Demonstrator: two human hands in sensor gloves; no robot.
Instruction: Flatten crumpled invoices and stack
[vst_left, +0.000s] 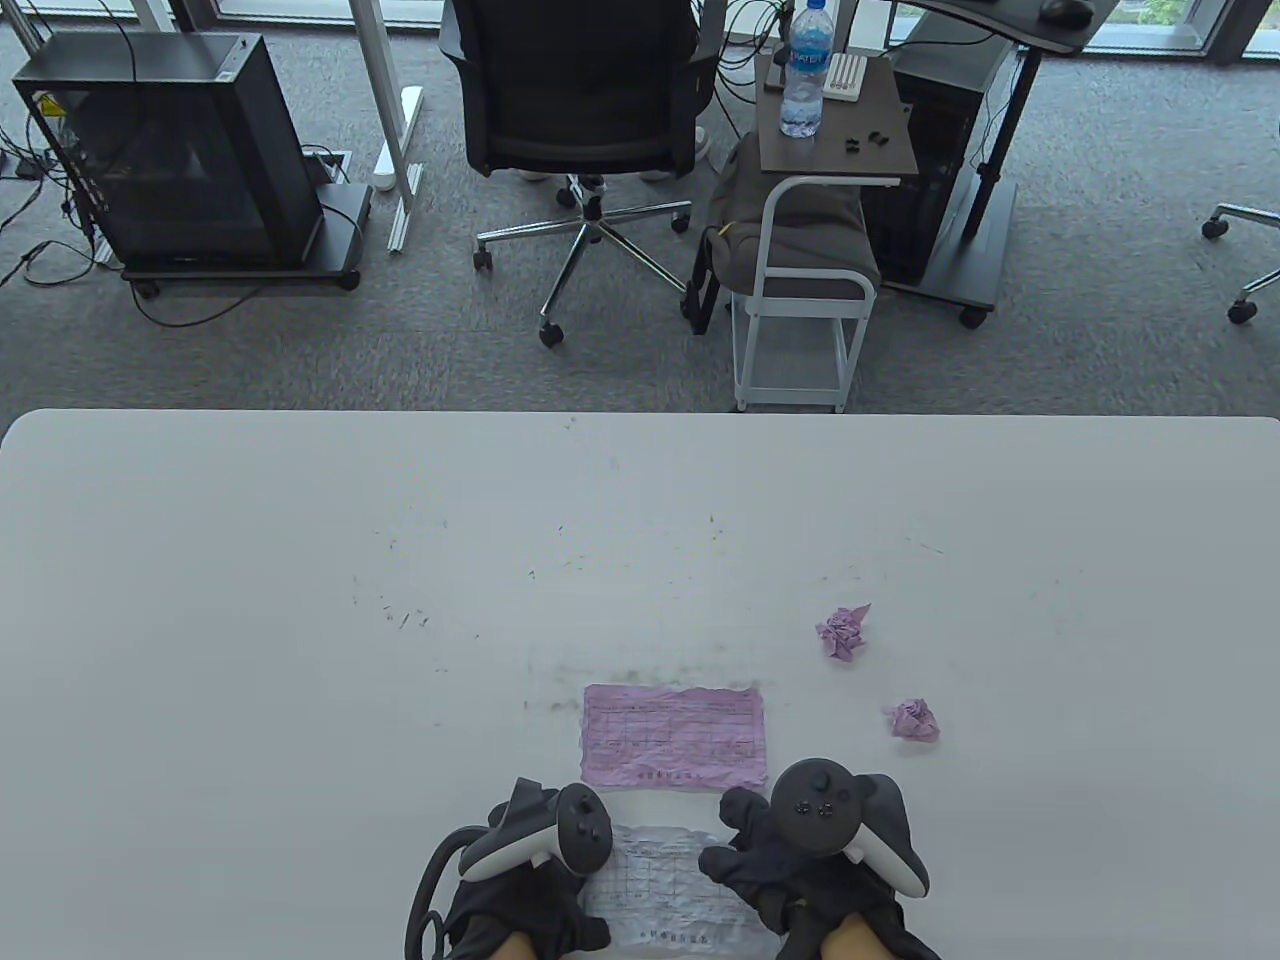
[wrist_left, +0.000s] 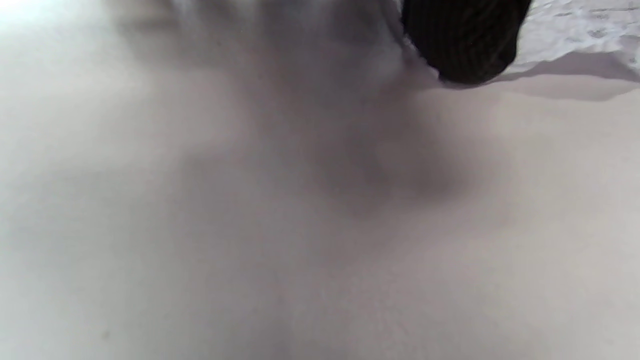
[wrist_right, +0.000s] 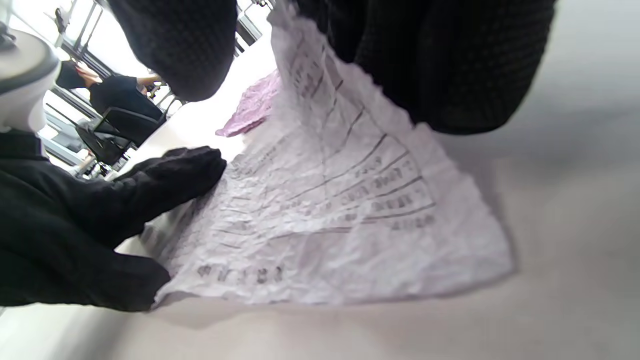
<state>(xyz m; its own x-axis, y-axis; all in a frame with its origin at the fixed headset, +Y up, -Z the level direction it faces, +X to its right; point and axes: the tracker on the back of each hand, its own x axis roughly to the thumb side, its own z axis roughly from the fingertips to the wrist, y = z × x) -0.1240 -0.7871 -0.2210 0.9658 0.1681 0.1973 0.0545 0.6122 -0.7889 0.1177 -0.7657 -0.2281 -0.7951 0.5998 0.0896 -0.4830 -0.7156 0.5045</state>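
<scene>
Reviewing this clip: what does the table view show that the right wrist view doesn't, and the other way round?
Only the table view shows the two crumpled pink balls to the right, and both trackers on the hands.

Only the right wrist view shows close detail: the white invoice is heavily creased, its far part lifted off the table, with the left hand pressing its edge.

Both show the white invoice between the left hand and right hand, and the flattened pink invoice beyond it.
</scene>
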